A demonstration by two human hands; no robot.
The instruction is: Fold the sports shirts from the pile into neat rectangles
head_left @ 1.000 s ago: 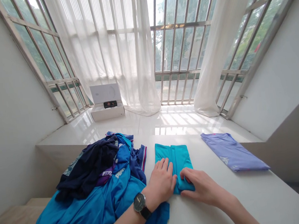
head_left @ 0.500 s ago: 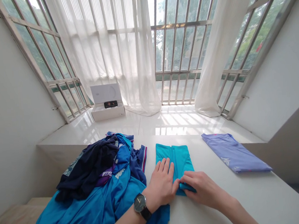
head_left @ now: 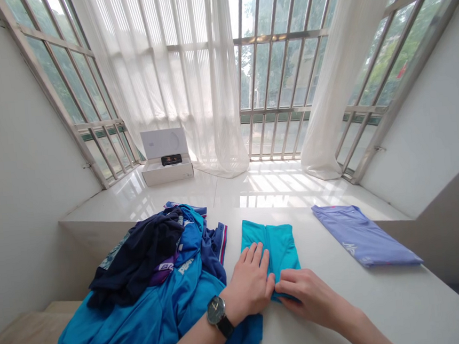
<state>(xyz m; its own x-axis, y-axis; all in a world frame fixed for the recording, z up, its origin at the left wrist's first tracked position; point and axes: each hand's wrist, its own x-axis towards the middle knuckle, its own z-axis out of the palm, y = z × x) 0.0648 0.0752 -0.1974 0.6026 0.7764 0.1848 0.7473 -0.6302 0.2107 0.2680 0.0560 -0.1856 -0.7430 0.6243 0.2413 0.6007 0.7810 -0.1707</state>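
Observation:
A turquoise garment (head_left: 280,242), folded into a small rectangle, lies on the white table between my hands. My left hand (head_left: 252,282), with a black-strapped watch on the wrist, rests flat on its left half, fingers stretched out. At the near right edge, my right hand (head_left: 304,294) pinches the cloth between thumb and curled fingers. Left of them is a loose heap of clothes: a bright blue garment (head_left: 146,324) with a dark navy one (head_left: 136,260) on top. A folded lavender garment (head_left: 367,237) lies to the right, apart from my hands.
An open white box (head_left: 167,172) holding a black device (head_left: 171,160) stands on the window ledge (head_left: 216,200). Sheer white curtains (head_left: 222,87) hang before the barred windows. The white table (head_left: 331,318) meets the ledge at the far side.
My right hand has moved slightly down along the near edge of the turquoise garment, still pinching it. My left hand stays flat on the cloth. The view has shifted slightly.

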